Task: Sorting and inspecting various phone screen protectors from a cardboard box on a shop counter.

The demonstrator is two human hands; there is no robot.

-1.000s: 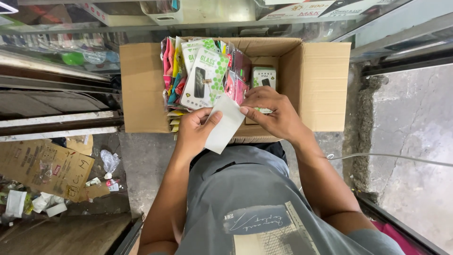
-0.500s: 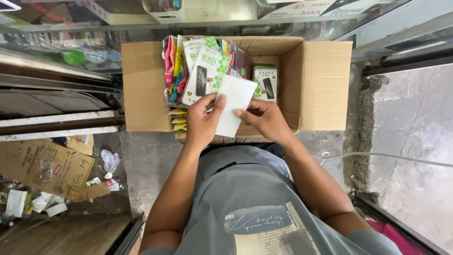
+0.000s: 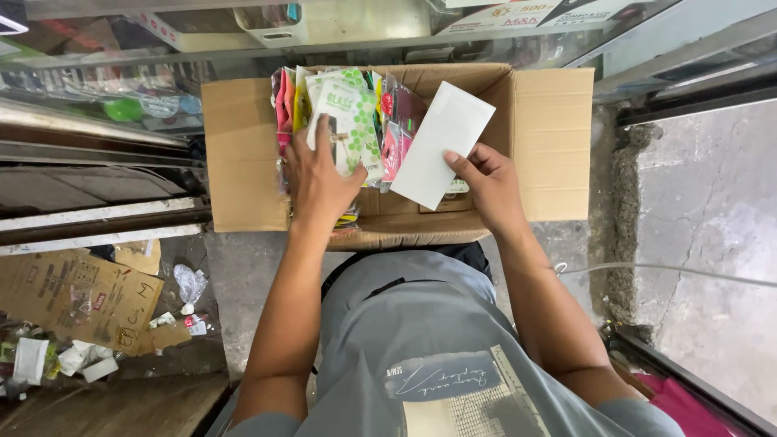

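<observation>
My right hand (image 3: 486, 182) holds a plain white flat packet (image 3: 441, 144), rectangular and tilted, its upper corner toward the far right of the open cardboard box (image 3: 550, 146). My left hand (image 3: 320, 178) rests on a green-and-white honeycomb-patterned packet (image 3: 348, 121), which stands upright at the front of a row of colourful packets (image 3: 285, 105) along the box's left side.

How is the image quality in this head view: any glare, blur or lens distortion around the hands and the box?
Head view: even daylight, soft shadows. The left hand, the right hand and the white packet it holds are sharp. The white packet is bright but keeps its edges. The glass counter behind the cardboard box shows reflections. Wide-angle lens bends straight lines toward the frame edges.
</observation>
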